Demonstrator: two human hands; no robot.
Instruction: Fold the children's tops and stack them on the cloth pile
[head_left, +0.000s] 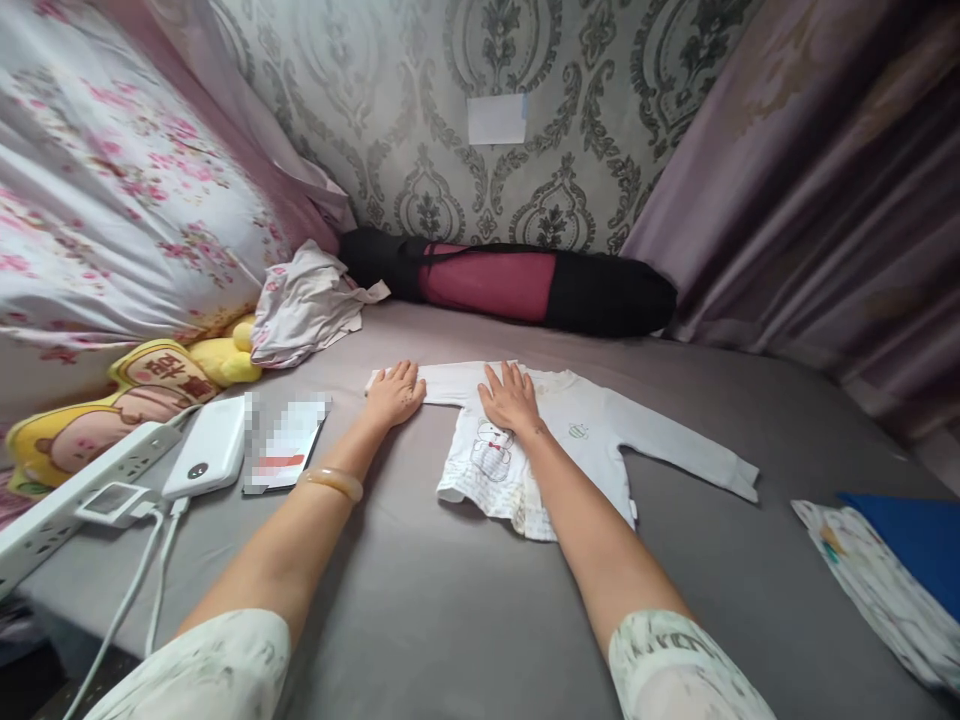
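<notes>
A small white long-sleeved shirt point(585, 430) lies spread on the grey bed sheet, with a bear print on its front and its right-hand sleeve stretched out to the side. My left hand point(395, 393) rests flat on the cuff end of the left-hand sleeve, fingers pointing away from me. On the shirt's shoulder and upper chest lies my right hand point(510, 398), its fingers spread. Neither hand grips the cloth. Part of the sleeve and chest is hidden beneath my hands and right forearm.
Left of my arm are a phone point(289, 445), a white power bank point(210, 447), a power strip point(82, 500) with cables, and a yellow plush pillow point(112, 420). Crumpled cloth point(307, 305) and a long black-and-red bag point(487, 283) lie behind. Folded clothes point(885, 580) sit at right.
</notes>
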